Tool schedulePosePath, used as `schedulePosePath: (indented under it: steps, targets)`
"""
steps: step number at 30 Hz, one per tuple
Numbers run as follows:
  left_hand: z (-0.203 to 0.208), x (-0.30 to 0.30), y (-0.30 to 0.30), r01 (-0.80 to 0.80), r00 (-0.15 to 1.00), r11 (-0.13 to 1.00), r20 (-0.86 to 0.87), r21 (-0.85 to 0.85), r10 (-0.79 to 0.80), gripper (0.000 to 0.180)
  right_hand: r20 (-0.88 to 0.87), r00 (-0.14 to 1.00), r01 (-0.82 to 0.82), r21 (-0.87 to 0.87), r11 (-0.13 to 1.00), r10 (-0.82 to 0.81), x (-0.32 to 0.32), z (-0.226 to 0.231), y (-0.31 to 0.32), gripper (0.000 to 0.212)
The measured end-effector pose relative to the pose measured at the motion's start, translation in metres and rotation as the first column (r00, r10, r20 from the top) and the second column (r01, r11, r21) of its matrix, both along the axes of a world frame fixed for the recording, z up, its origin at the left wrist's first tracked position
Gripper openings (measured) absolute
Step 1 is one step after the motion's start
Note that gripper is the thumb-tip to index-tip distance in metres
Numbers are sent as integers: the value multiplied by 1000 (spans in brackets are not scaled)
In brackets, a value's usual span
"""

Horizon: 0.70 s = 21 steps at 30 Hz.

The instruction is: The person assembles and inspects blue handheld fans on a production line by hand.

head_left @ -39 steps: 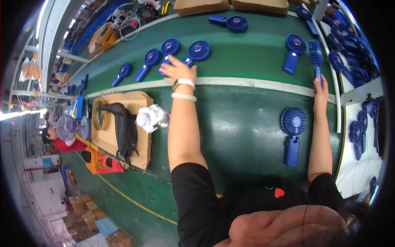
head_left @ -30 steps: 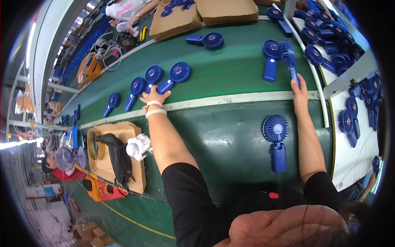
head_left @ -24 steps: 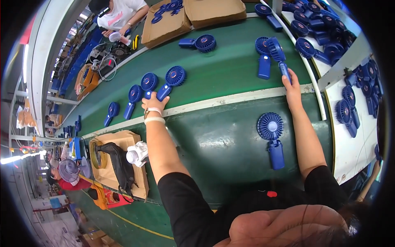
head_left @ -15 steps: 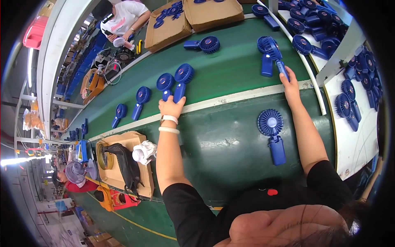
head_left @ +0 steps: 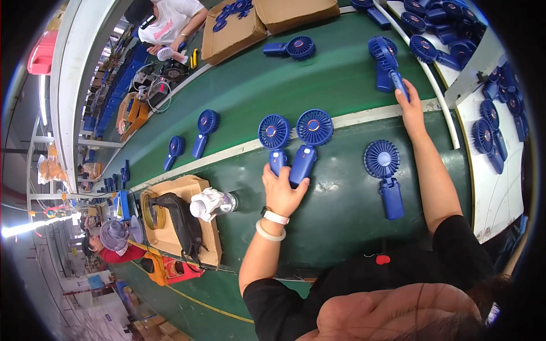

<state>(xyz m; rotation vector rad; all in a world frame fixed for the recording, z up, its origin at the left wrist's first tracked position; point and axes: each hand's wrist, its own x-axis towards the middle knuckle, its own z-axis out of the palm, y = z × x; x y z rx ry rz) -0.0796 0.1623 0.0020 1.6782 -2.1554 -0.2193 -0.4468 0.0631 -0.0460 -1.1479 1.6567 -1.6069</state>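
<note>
My left hand (head_left: 284, 190) is closed around the handles of two blue handheld fans, a left one (head_left: 274, 132) and a right one (head_left: 314, 127). Their round heads point away from me, over the pale strip bordering the green belt. At the right, my right hand (head_left: 412, 105) grips the handle of another blue handheld fan (head_left: 400, 85), tilted above the belt. Its head partly covers one more fan (head_left: 384, 77) lying behind it. Between my arms, a blue fan with a folded base (head_left: 381, 160) lies on the near green table (head_left: 335, 227).
Several more fans, such as one (head_left: 300, 48), lie along the green belt (head_left: 239, 85). Cardboard boxes (head_left: 296, 17) stand beyond it, near a co-worker (head_left: 173, 23). A white side table (head_left: 500, 199) holds piled fans. Left are a carton (head_left: 213, 241), a black bag (head_left: 181, 221) and a white-wrapped object (head_left: 207, 204).
My left hand has drawn the two fans off the belt, toward me and rightward over the near table. My right hand keeps its fan at nearly the same place.
</note>
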Motion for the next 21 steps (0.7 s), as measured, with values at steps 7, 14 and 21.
schedulePosePath:
  steps: [7,14,21]
  targets:
    - [3,-20,12,151,985,988,-88,40,-147,49,-22,1000,-13,32,999,14,-2,-1,3,51]
    - [23,-27,22,378,915,887,37,266,-401,68,28,999,-21,74,997,19,-1,1,2,52]
    - [29,42,-2,-87,995,989,-30,120,91,66,-21,1000,2,92,996,0,-5,0,4,51]
